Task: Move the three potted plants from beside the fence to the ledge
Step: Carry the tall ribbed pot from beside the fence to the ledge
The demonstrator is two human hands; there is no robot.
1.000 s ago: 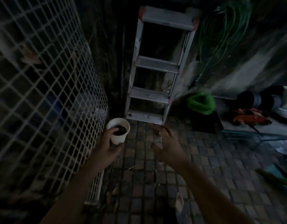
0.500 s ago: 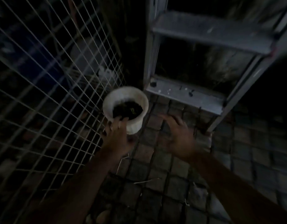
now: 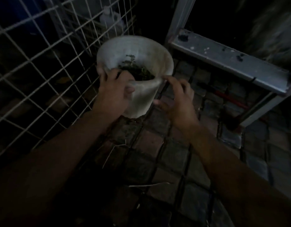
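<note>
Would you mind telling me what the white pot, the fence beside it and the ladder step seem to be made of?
The white pot looks like matte plastic or glazed ceramic: smooth, pale walls, but the picture is too dim and blurred to decide. The fence looks like white-coated metal wire, thin rods crossing in a square grid. The ladder step looks like bare aluminium: dull grey, flat, with dark and pale specks.
</note>
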